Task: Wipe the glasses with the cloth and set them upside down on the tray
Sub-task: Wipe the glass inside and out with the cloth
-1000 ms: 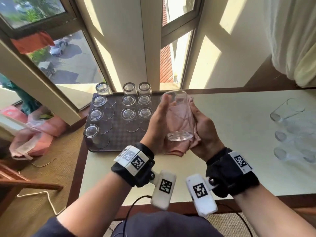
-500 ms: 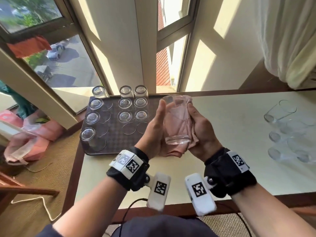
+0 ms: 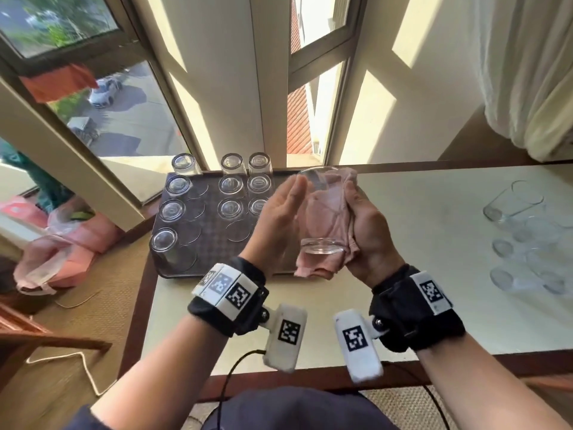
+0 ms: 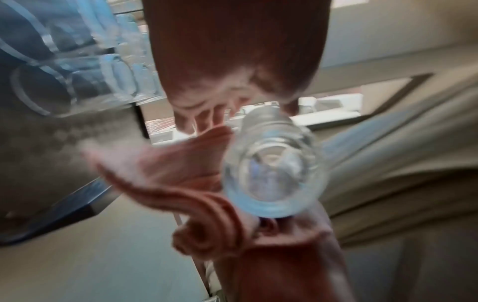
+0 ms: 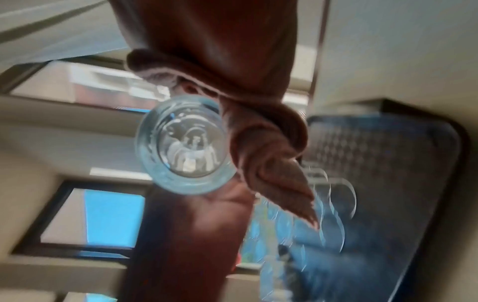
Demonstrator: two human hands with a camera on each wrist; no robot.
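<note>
I hold a clear glass [image 3: 322, 243] tilted, base toward me, above the table's front left. My right hand [image 3: 367, 218] grips the pink cloth [image 3: 333, 209] wrapped round the glass's right side up to the rim. My left hand [image 3: 283, 212] is on the glass's left, fingers straight, fingertips near the rim. The left wrist view shows the glass base [image 4: 271, 183] and cloth [image 4: 181, 169]; the right wrist view shows the glass [image 5: 186, 151] and cloth [image 5: 264, 147]. The dark tray [image 3: 217, 243] bears several upside-down glasses [image 3: 172, 211].
Several more glasses [image 3: 511, 206] lie on their sides at the right of the pale table [image 3: 418, 243]. Window frames and a wall stand behind the tray. A curtain [image 3: 533, 72] hangs at the back right. Pink bags [image 3: 62, 252] lie on the floor at the left.
My left hand has loosened from the side of the glass and its fingers have straightened. The cloth has ridden up to the rim under my right hand.
</note>
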